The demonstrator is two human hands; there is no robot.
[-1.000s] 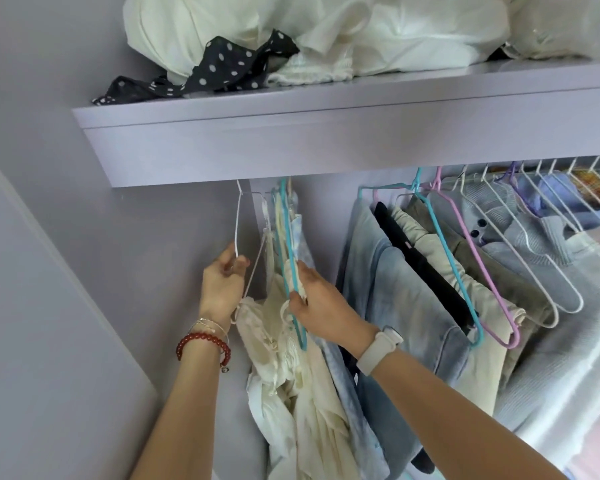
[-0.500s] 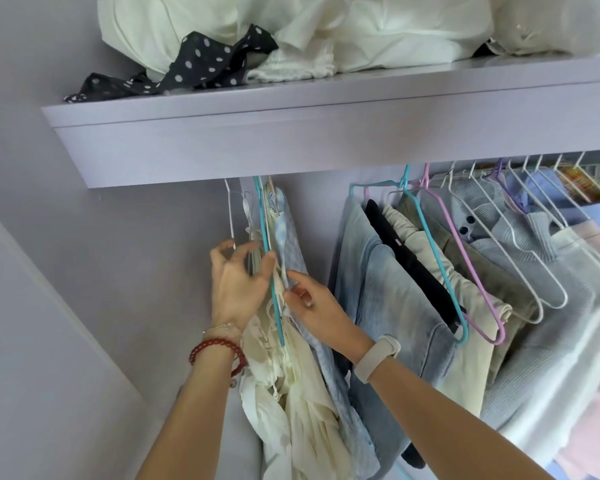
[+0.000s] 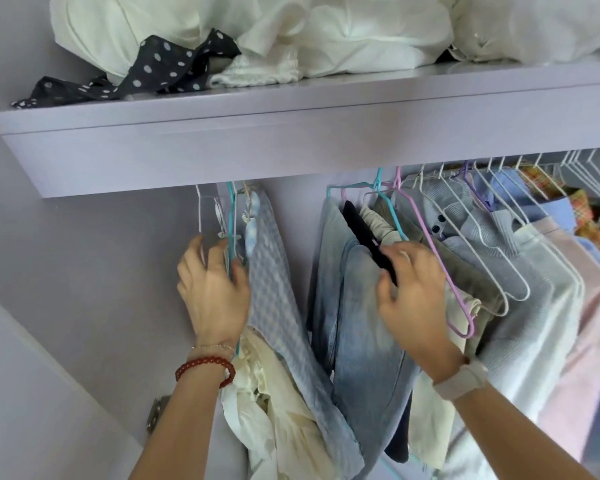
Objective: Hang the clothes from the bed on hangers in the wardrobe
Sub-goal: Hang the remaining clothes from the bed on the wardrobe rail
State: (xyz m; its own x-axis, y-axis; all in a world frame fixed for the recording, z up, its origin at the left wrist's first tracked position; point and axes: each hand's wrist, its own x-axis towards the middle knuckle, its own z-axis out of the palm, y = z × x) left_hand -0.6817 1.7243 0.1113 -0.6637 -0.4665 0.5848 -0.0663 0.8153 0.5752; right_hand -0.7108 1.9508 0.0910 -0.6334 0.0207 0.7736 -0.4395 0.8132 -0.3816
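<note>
left hand (image 3: 215,292) on teal hanger (image 3: 230,216) (hanging vertical), right hand (image 3: 412,289) on jeans (image 3: 364,327)

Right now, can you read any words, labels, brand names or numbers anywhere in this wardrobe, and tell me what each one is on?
None can be read.
Watch on the right wrist: its face is turned away, nothing legible.
Black garment by the right hand: a tiny pale mark, too small and blurred to read.
Polka-dot cloth on the shelf: dots only, no text.
</note>
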